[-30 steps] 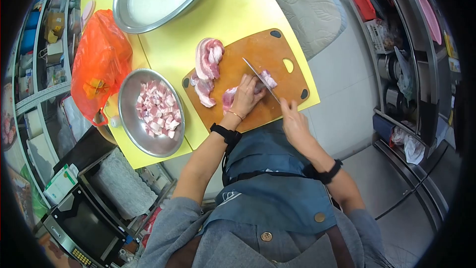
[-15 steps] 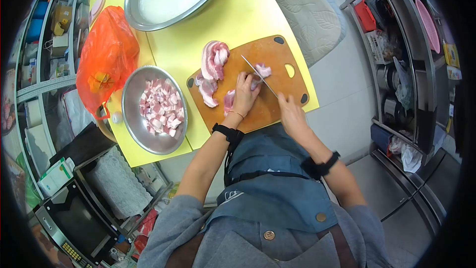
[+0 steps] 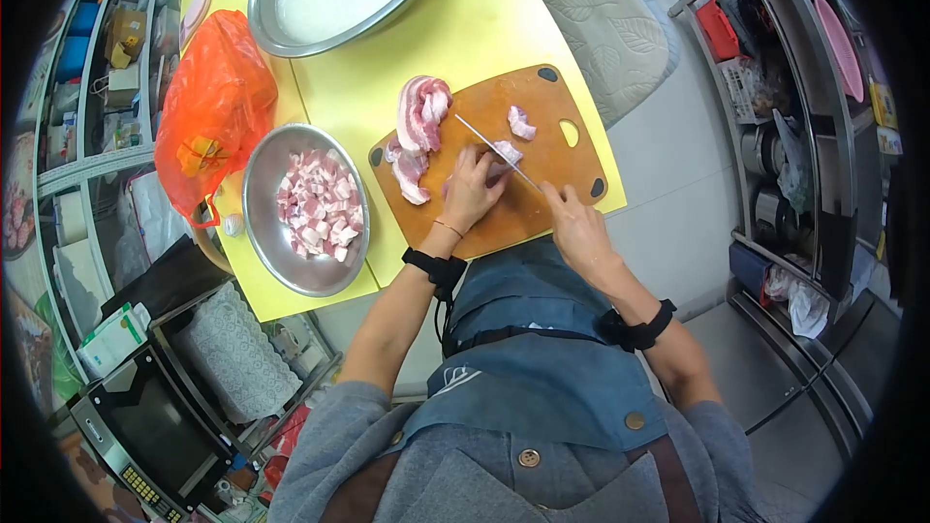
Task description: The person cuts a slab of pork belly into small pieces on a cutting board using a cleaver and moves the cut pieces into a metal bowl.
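My right hand point(image 3: 579, 228) is closed round the handle of a knife point(image 3: 496, 152), its blade slanting across the brown cutting board point(image 3: 523, 218). Curled fingers of my left hand point(image 3: 470, 192) press a piece of raw pork point(image 3: 498, 170) against the board, just left of the blade. Close on the blade's other side is a small bit of pork point(image 3: 508, 149). Farther up lies a cut pork chunk point(image 3: 521, 123). A rolled strip of pork belly point(image 3: 420, 114) and another pork piece point(image 3: 409, 174) rest at the board's left edge.
A metal bowl point(image 3: 260, 240) of pork cubes stands left of the board on the yellow table point(image 3: 339, 102). Beyond it sits an orange plastic bag point(image 3: 218, 87). A large basin point(image 3: 281, 46) holding whitish contents is at the far side. A cushioned seat point(image 3: 596, 29) stands to the right.
The cut chunk now lies farther from the knife, and another small bit shows beside the blade. The knife and my left hand have shifted slightly left over the board.
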{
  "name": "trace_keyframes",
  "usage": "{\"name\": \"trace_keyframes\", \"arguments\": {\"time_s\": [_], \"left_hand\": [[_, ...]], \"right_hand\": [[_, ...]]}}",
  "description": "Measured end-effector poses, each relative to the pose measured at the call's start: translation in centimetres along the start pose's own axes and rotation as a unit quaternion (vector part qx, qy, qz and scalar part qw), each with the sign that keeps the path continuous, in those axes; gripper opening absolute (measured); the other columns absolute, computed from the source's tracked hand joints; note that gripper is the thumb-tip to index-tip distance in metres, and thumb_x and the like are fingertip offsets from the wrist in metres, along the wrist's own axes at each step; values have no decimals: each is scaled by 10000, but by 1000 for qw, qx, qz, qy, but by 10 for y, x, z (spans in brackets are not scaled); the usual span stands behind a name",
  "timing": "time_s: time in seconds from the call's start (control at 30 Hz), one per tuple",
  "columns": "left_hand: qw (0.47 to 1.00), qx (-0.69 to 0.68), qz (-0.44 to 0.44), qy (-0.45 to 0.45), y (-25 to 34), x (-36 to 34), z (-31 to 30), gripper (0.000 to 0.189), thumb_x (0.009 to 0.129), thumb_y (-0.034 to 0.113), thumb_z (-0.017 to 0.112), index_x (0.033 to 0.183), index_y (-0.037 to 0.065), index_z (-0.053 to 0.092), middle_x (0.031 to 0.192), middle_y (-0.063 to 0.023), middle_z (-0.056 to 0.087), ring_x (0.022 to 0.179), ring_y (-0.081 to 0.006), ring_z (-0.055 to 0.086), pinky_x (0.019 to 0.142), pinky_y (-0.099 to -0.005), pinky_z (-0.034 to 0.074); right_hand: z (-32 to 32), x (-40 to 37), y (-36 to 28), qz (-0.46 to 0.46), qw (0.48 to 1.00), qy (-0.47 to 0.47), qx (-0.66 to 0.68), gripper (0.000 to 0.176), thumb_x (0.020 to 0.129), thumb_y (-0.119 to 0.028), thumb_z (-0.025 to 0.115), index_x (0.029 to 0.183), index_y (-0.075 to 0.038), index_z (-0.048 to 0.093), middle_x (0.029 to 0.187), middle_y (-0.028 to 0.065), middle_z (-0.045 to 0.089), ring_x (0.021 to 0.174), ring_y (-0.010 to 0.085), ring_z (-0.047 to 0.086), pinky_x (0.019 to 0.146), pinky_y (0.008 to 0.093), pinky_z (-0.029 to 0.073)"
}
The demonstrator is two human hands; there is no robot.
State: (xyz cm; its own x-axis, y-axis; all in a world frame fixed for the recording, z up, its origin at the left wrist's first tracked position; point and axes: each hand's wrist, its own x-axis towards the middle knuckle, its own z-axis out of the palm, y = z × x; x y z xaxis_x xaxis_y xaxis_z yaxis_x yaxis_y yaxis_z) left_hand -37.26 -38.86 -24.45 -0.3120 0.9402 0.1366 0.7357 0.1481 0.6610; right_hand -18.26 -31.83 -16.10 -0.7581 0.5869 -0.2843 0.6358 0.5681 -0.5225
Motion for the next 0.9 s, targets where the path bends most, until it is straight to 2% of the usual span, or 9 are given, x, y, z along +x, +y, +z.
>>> {"name": "trace_keyframes", "arguments": {"time_s": [0.3,0.53,0.6,0.7,0.8,0.9], "left_hand": [[1000,3,12,7,-10,-3,12,359,702,109,698,1022,-10,589,1014,-163,557,969,-344,533,831,-411,468],[999,-28,-20,5,-14,-4,12,375,693,98,703,1029,-13,579,1013,-168,556,969,-348,535,831,-409,470],[999,-35,-22,5,-12,-3,12,396,689,93,705,1047,-15,575,1016,-170,557,968,-352,537,836,-410,469],[999,-24,25,9,-17,-4,16,434,683,89,709,1078,-17,566,1019,-175,559,963,-356,541,836,-413,472],[999,-33,1,18,-14,0,14,455,679,83,709,1096,-19,557,1009,-180,562,951,-355,542,825,-415,474],[999,-27,-6,18,-12,0,13,437,678,81,707,1076,-21,557,991,-179,564,932,-354,544,816,-414,476]], "right_hand": [[16,-4,4,5,1000,-19,0,511,782,14,514,1276,-61,403,944,215,508,662,405,614,594,486,491],[8,-32,12,21,999,-36,12,488,784,21,510,1255,-66,413,959,227,504,660,409,613,585,488,491],[8,-25,7,11,1000,-21,5,466,796,10,501,1248,-70,416,956,231,503,638,406,611,565,481,493],[22,12,-7,9,1000,-14,14,492,795,41,471,1271,-61,404,956,242,501,658,422,593,582,496,476],[32,34,-8,10,999,-15,29,512,791,58,459,1286,-55,393,957,248,498,682,438,582,606,511,467],[23,9,-1,9,1000,-12,18,429,821,7,456,1242,-64,414,939,244,509,668,419,605,590,497,490]]}}
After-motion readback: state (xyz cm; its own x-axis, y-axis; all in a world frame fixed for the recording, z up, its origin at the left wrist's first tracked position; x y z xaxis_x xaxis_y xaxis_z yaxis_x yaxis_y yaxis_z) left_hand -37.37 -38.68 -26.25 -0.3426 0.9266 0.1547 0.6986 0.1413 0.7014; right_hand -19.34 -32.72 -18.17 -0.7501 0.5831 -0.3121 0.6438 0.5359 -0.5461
